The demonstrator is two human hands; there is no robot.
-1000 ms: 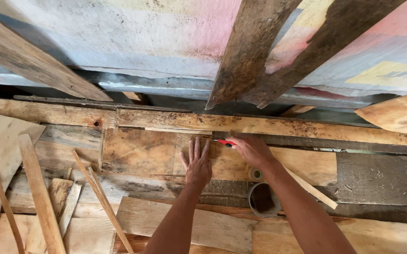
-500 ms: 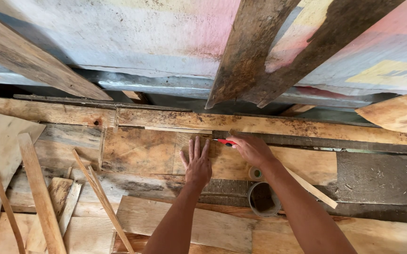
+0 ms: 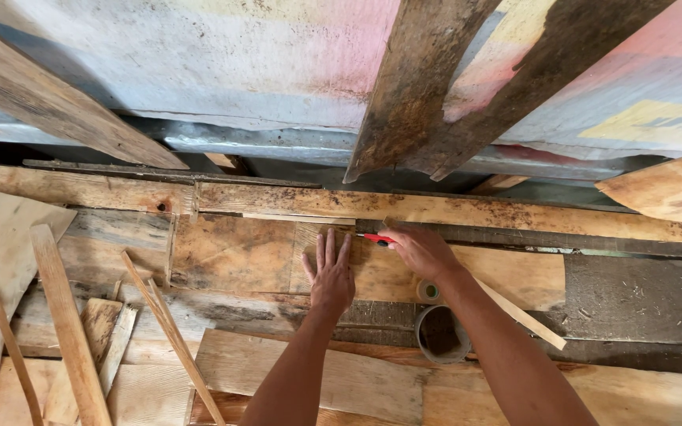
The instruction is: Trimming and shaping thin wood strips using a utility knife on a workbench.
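Item: red marker [image 3: 376,238] — slim, light, stiff, likely smooth; pinched at its rear end in the curled fingers of the right hand [image 3: 422,251], tip projecting left onto the plywood sheet [image 3: 234,252]. Left hand [image 3: 331,276] lies flat and spread beside the tip, holding nothing. Surface — rough, dusty boards. Beyond the grip: long plank [image 3: 467,210], then leaning timbers [image 3: 416,87] against a painted wall.
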